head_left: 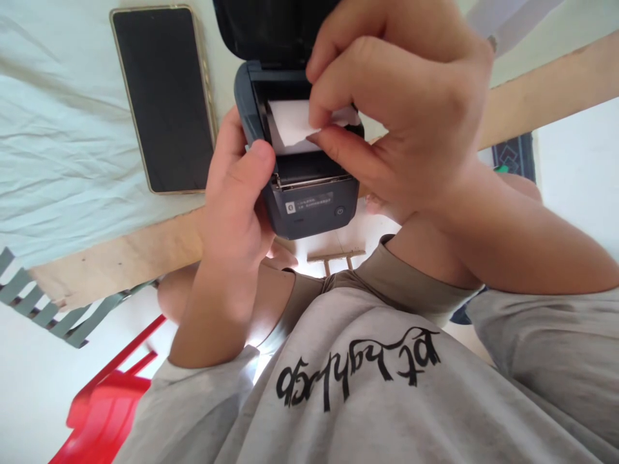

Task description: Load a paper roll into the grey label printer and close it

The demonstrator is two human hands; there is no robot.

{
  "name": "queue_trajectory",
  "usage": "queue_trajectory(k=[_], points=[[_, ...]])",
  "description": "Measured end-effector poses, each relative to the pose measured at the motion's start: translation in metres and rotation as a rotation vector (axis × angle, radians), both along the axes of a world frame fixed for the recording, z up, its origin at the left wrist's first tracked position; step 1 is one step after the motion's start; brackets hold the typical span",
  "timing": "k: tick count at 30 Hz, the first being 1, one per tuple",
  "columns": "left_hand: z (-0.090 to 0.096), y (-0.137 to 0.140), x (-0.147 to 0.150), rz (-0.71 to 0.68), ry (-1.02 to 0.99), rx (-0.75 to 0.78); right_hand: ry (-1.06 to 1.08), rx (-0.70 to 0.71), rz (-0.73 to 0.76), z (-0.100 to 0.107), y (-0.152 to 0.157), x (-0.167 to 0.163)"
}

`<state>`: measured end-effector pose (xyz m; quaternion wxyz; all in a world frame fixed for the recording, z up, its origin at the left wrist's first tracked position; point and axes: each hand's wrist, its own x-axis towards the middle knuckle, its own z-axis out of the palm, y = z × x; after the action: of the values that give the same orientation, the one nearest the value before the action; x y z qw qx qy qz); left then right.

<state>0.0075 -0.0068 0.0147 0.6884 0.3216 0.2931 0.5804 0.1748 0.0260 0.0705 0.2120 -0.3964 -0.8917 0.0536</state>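
Note:
A small dark grey label printer (314, 216) is held up over the table's front edge, its black lid (271, 32) raised. Inside its bay lies a white paper roll (290, 122). My left hand (236, 193) wraps round the printer's left side, thumb on the rim. With thumb and index finger my right hand (391, 109) pinches the loose end of the paper at the roll's right part. The roll's right side is partly hidden behind those fingers. A sticker and a power button show on the printer's front.
To the left of the printer, a smartphone (162, 100) with a dark screen lies on the pale cloth (62, 129). A wooden table edge (126, 258) runs across in front of me. Lower left stands a red plastic chair (106, 406).

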Motion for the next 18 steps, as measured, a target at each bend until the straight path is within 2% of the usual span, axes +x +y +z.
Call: queue_trajectory(k=[5, 7, 9, 11, 12, 14, 15, 16, 18], points=[[0.004, -0.001, 0.001, -0.005, 0.011, 0.015, -0.05, 0.121, 0.007, -0.001, -0.004, -0.002], [0.001, 0.0, 0.001, -0.004, 0.011, 0.035, 0.008, 0.168, 0.004, -0.004, -0.01, -0.003], [-0.009, 0.004, -0.001, -0.007, -0.002, 0.062, 0.121, 0.223, 0.064, -0.01, -0.016, -0.004], [-0.021, 0.011, -0.005, -0.034, -0.008, 0.143, 0.163, 0.249, 0.137, -0.014, -0.018, -0.004], [-0.027, 0.014, -0.008, -0.082, -0.012, 0.268, 0.144, 0.244, 0.17, -0.015, -0.017, -0.003], [-0.032, 0.018, -0.013, -0.147, 0.138, 0.399, 0.091, 0.232, 0.231, -0.013, -0.014, 0.001], [-0.03, 0.018, -0.014, -0.133, 0.2, 0.364, 0.101, 0.192, 0.251, -0.01, -0.011, 0.005], [-0.026, 0.016, -0.014, -0.087, 0.248, 0.27, 0.168, 0.08, 0.234, -0.007, -0.008, 0.009], [-0.014, 0.011, -0.013, -0.072, 0.277, 0.204, 0.409, -0.307, 0.062, 0.0, -0.002, 0.018]])
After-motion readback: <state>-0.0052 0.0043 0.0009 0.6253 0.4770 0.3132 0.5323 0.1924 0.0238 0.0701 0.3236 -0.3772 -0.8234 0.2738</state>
